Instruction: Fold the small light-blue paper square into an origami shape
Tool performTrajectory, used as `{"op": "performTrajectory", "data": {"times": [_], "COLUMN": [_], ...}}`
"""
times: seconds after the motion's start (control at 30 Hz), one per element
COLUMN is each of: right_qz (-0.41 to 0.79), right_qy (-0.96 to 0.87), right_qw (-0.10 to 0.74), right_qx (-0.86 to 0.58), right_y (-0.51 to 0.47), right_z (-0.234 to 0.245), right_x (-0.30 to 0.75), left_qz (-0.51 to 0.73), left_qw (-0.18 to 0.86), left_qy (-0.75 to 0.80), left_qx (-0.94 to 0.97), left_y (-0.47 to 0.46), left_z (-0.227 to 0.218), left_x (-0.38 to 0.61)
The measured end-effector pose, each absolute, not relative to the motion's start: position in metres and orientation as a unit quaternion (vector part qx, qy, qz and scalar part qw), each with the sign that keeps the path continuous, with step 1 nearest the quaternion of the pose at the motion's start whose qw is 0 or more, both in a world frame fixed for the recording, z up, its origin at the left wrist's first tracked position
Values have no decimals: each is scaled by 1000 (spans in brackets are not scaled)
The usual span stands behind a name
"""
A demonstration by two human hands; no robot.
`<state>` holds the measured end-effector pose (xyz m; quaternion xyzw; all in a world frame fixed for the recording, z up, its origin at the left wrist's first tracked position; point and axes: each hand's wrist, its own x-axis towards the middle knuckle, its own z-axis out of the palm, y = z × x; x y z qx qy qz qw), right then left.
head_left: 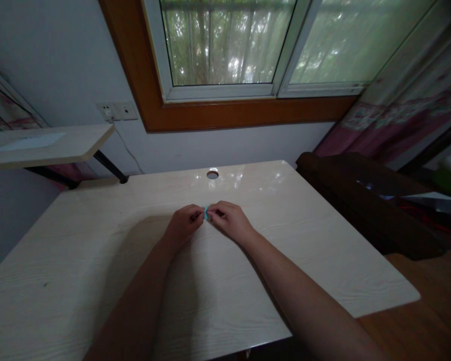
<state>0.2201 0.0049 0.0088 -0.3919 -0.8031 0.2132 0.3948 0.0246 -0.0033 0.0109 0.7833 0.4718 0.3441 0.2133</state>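
Note:
A small light-blue piece (206,213) shows between my fingertips near the middle of the table (308,240). Its kind is too small to make out, and the fingers cover part of it. My left hand (186,223) pinches it from the left side. From the right, my right hand (229,218) has thumb and fingers closed on it too. Both hands are close together, low over the pale wood-grain tabletop.
A round cable hole (212,174) lies beyond my hands. At the left, a raised shelf (48,145) on black legs bears a pale sheet. A wall socket (116,111) has a cord hanging from it. Dark furniture (361,200) stands right of the table, below a curtain (406,110).

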Motion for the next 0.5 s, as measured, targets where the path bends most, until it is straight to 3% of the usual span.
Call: {"op": "performTrajectory", "data": {"times": [0.5], "right_qz": [131], "right_qy": [-833], "right_qw": [359], "right_qx": [-401], "right_y": [0], "right_z": [15], "right_x": [218], "left_qz": [316], "left_qw": [202], "left_qy": [466], "left_qx": [801], "left_y": [-5], "left_z": [12], "left_x": [26]}}
